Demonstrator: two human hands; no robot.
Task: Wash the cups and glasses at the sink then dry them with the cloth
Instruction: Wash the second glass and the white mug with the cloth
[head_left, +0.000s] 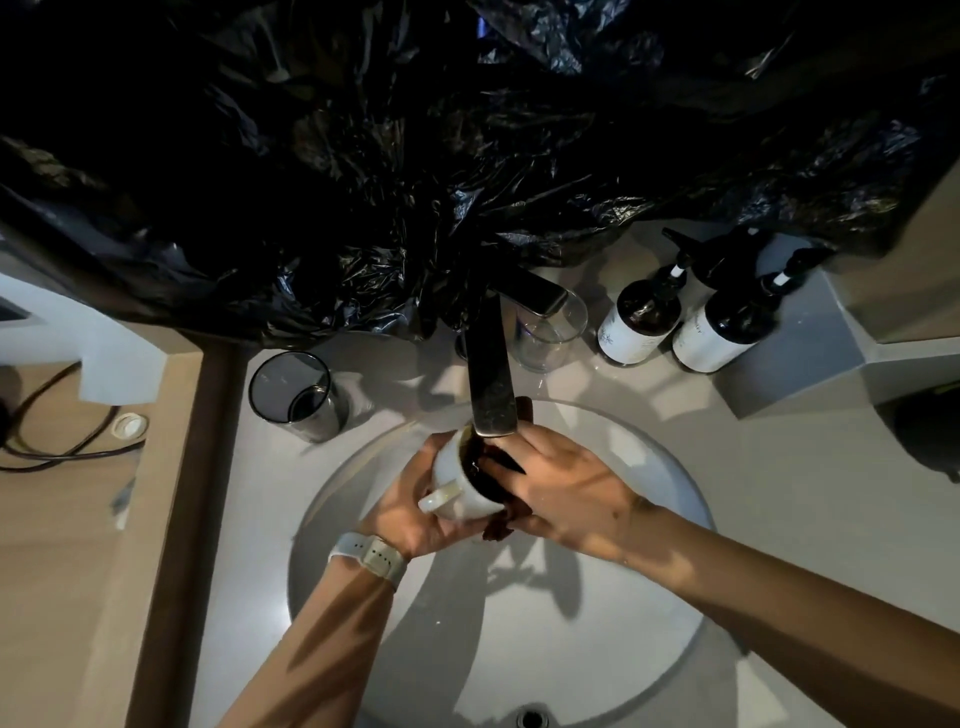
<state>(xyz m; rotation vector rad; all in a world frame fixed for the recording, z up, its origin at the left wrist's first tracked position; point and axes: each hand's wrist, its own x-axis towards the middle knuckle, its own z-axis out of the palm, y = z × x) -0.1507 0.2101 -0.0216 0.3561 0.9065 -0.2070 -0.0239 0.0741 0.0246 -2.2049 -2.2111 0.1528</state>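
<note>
Under the faucet (491, 374), our left hand (410, 512) grips the white mug (457, 480) while our right hand (563, 491) rubs a dark cloth (493, 467) inside; the dark glass (296, 395) and clear glass (550, 332) wait on the surface (779, 493), likely unwashed.

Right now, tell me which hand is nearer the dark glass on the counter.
Left. The left hand holds the mug just below-right of the dark glass; the right hand is beyond the mug, farther away.

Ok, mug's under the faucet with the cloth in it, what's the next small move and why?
Probably twist the dark cloth round inside the white mug: the left hand grips the mug tilted under the faucet, the right hand pushes the cloth in, and two glasses wait on the counter.
</note>
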